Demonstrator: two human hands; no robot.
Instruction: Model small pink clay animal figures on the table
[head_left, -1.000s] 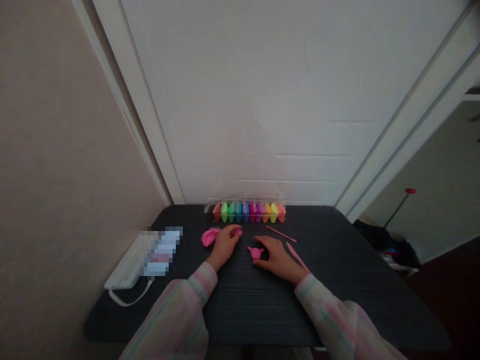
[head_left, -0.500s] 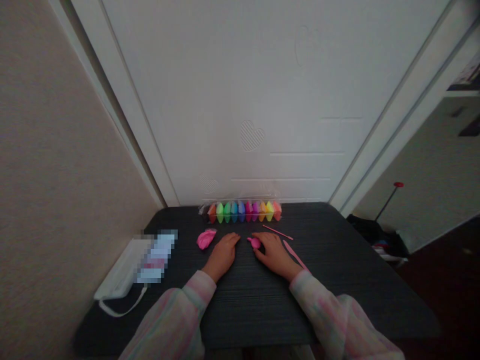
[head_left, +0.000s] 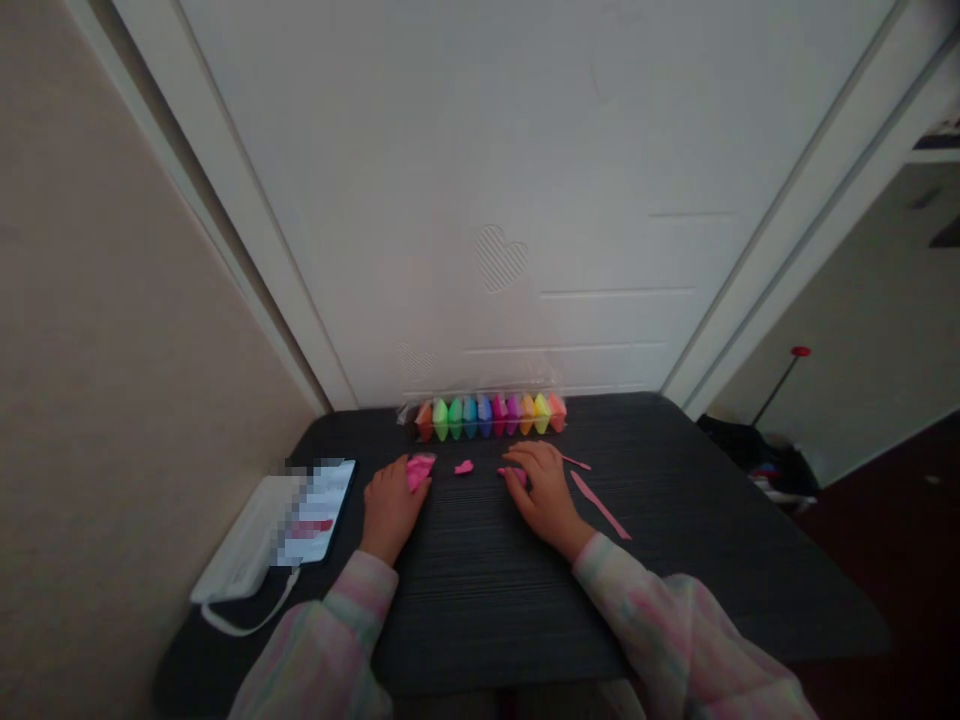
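My left hand (head_left: 391, 508) is closed round a wrapped lump of pink modelling clay (head_left: 420, 470), thumb on its right side and fingers on its left. My right hand (head_left: 547, 495) curls over a small pink clay figure (head_left: 511, 474), with thumb and fingers about it; most of the figure is hidden. Between the hands, a small scrap of pink clay (head_left: 464, 467) lies alone on the dark table (head_left: 480, 600). Just right of my right hand are a pink clay knife (head_left: 600, 505) and a thin pink stick (head_left: 577, 462), the stick partly hidden.
A clear pack of coloured clay blocks (head_left: 485, 416) stands at the back edge against the white door (head_left: 420, 200). On the left lie a phone (head_left: 319, 515) and a white box-like device (head_left: 236, 545) with a white cable (head_left: 247, 630). A wall rises at the left.
My left hand has moved left from the middle onto the wrapped clay lump, uncovering the small pink scrap. My right hand stays at the clay figure and now covers more of it.
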